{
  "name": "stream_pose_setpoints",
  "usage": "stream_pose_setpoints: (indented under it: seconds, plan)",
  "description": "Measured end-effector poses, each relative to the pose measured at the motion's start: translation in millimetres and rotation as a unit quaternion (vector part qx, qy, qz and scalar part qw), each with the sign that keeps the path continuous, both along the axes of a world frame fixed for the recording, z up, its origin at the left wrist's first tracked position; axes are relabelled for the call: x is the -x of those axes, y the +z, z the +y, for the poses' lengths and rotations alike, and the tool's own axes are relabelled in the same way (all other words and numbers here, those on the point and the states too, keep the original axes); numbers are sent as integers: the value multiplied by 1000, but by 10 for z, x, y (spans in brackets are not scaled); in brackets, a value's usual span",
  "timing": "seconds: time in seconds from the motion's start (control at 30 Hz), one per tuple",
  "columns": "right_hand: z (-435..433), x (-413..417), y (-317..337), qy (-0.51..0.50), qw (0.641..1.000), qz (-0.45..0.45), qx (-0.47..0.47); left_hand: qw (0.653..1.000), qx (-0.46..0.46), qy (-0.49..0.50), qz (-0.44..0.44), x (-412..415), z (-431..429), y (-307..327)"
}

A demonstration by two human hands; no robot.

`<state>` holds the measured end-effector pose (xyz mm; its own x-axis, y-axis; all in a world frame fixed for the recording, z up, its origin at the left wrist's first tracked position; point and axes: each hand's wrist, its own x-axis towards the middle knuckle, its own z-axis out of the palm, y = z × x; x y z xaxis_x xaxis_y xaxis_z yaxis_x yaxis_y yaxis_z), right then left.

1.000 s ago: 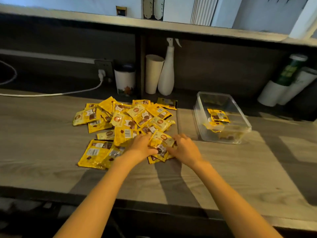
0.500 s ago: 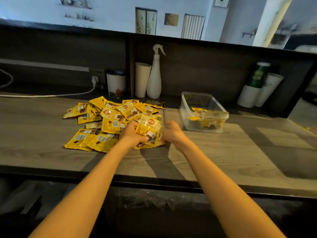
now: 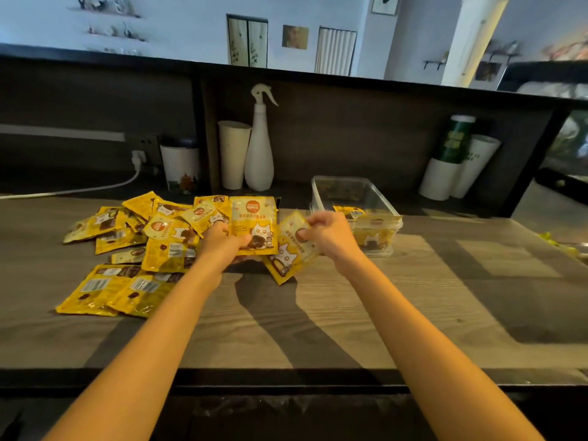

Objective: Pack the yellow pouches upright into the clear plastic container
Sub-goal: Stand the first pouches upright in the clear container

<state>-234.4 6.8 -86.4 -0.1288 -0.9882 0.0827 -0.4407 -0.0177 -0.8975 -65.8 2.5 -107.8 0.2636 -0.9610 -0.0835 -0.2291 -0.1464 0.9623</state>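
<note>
Leftmost, a white power cable (image 3: 95, 187) runs along the back of the grey wood-grain desk (image 3: 413, 297) to a wall plug. In front of it lies a loose heap of flat yellow foil pouches (image 3: 133, 237), overlapping one another, some face up and some label side up. Behind the heap, against the dark back panel, stand a white cup with a dark lid (image 3: 179, 167), a tall plain white paper cup (image 3: 234, 154) and a slim white spray bottle (image 3: 259, 148).

At the heap's right edge the left grip (image 3: 222, 241) is clenched round the lower part of one yellow pouch printed with a cartoon cat (image 3: 253, 224), thumb on the front, holding it upright with its face toward the camera. Just beside it the right grip (image 3: 327, 233) pinches the upper edge of a second cat-printed yellow pouch (image 3: 292, 246), which hangs tilted, its low corner close to the desk (whether it touches, I cannot tell). The two held pouches overlap at their near edges.

Right of that hand, and partly hidden by it, sits the clear rectangular plastic container (image 3: 356, 189), lid off, with a few yellow pouches inside (image 3: 348, 211); how they stand is hard to make out. Farther right, white paper cups with a green cup on top (image 3: 455, 154) lean at the back panel
</note>
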Motion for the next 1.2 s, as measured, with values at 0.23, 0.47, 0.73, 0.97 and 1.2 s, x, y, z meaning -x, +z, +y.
stream_pose_setpoints:
  seconds: [0.23,0.47,0.73,0.97,1.2]
  plan:
    - [-172,401,207,-67,994,5,83,998,-40,-43,36,173,-208,-15]
    - [-299,654,339,-72,988,-64,117,952,-112,-106,-265,335,-378,-62]
    - [-521,882,436,-89,977,-104,163,898,53,-64,-432,783,-488,296]
    - [-624,1254,367,-126,975,-8,182,900,117,-313,-278,1357,-558,591]
    - [-592,1481,327,-75,979,101,157,812,38,-431,-392,1599,-644,558]
